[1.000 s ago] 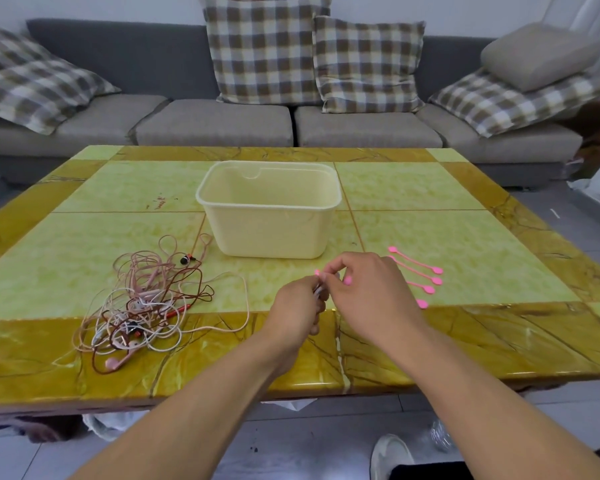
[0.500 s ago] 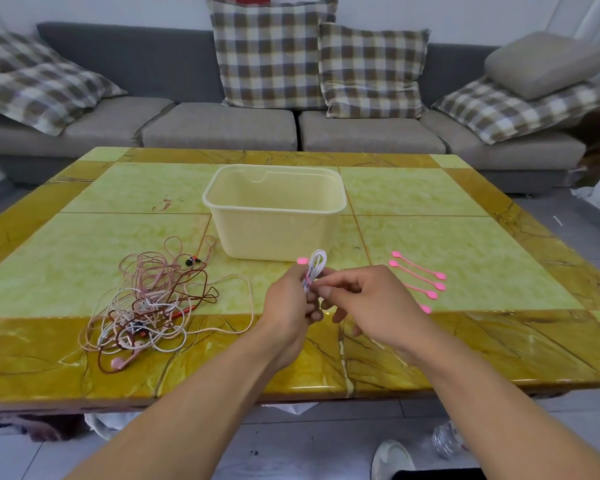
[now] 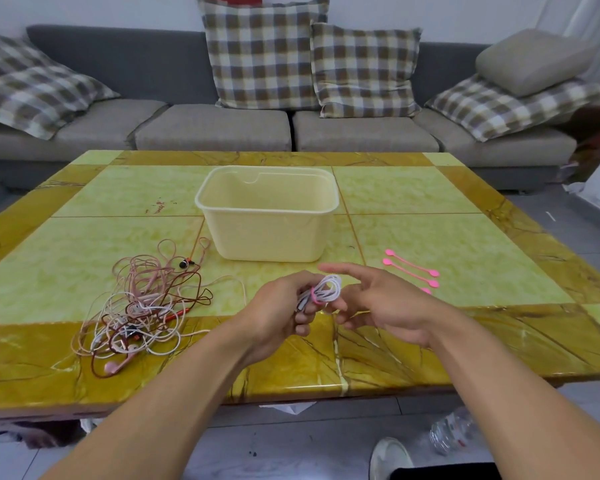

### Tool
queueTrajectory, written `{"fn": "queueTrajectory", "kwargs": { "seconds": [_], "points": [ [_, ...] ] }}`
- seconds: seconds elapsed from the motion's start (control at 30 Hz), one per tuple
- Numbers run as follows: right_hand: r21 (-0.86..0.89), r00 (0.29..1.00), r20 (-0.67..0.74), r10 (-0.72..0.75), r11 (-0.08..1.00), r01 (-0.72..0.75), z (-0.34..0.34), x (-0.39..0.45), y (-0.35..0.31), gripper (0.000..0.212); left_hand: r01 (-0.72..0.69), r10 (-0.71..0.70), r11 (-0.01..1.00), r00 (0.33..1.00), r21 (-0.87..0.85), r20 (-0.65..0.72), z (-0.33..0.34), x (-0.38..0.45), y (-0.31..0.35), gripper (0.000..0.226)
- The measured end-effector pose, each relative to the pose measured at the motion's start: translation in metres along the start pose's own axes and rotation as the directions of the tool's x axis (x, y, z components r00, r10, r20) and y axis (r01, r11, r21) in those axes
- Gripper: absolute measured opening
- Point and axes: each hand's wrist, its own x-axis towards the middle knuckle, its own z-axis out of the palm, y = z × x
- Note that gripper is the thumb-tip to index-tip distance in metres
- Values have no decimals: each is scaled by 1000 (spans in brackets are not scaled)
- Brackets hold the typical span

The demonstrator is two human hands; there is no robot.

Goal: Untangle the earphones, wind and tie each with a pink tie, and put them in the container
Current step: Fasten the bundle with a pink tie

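My left hand [image 3: 277,308] grips a small wound bundle of white earphone cable [image 3: 322,292] with a pink tie looped round its middle, held just above the table's near part. My right hand [image 3: 378,301] hovers beside the bundle with its fingers spread and loose, holding nothing. A tangle of pink, white and brown earphones [image 3: 142,306] lies on the table to the left. The cream plastic container [image 3: 267,233] stands behind the hands, with nothing visible inside. Several loose pink ties [image 3: 412,270] lie to the right, partly hidden by my right hand.
The yellow-green tiled table [image 3: 447,237] carries everything. A grey sofa [image 3: 208,126] with checked cushions runs behind it. Under the near edge, on the floor, are a plastic bottle [image 3: 450,433] and a shoe [image 3: 390,457].
The pink tie now wraps the white bundle. My right hand has let go of it and opened, drawing slightly right, while my left hand keeps hold of the bundle.
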Motion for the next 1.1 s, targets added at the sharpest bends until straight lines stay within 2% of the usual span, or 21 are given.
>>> {"fn": "queueTrajectory", "kwargs": {
  "seconds": [0.1, 0.23, 0.37, 0.43, 0.53, 0.63, 0.7, 0.87, 0.93, 1.0, 1.1],
  "points": [
    [-86, 999, 27, -34, 996, 36, -1, 0, 4, 25, -1, 1, 999, 1000, 53, -9, -2, 0, -1, 31],
    [-164, 997, -1, -71, 984, 70, 1, 0, 4, 18, -27, 12, 979, 997, 203, 76, -7, 0, -1, 40],
    [-234, 985, -78, -155, 963, 133, 3, 4, 5, 11, -13, -2, 977, 997, 211, 74, -9, 1, -2, 37],
    [-249, 976, -100, -191, 955, 162, 3, 4, 4, 4, -10, 3, 981, 999, 193, 35, -8, 1, -4, 40],
    [-291, 963, -124, -241, 936, 197, 3, 3, 3, 9, 24, -15, 986, 998, 165, -58, -7, 2, -4, 50],
    [-355, 955, -137, -262, 913, 199, 3, 4, 3, 5, 33, -6, 968, 994, 250, -106, -6, 3, -5, 55],
    [-320, 959, -137, -249, 927, 195, 1, 4, 3, 5, 32, 11, 945, 991, 325, -131, -7, 5, -7, 55],
    [6, 994, -105, -33, 999, 34, 2, 3, 3, 22, 12, 67, 896, 984, 444, -163, -7, 5, -11, 55],
    [71, 992, -126, 3, 997, 6, 3, 1, -1, 30, -10, 95, 866, 985, 500, -144, -6, 4, -12, 53],
    [-15, 990, -141, -26, 1000, 25, 4, -2, -4, 28, -16, 105, 850, 985, 527, -140, -5, 4, -14, 52],
    [-241, 980, -170, -106, 968, 63, 6, -3, -3, 18, -11, 104, 860, 983, 511, -154, -4, 5, -15, 50]
  ]
}}
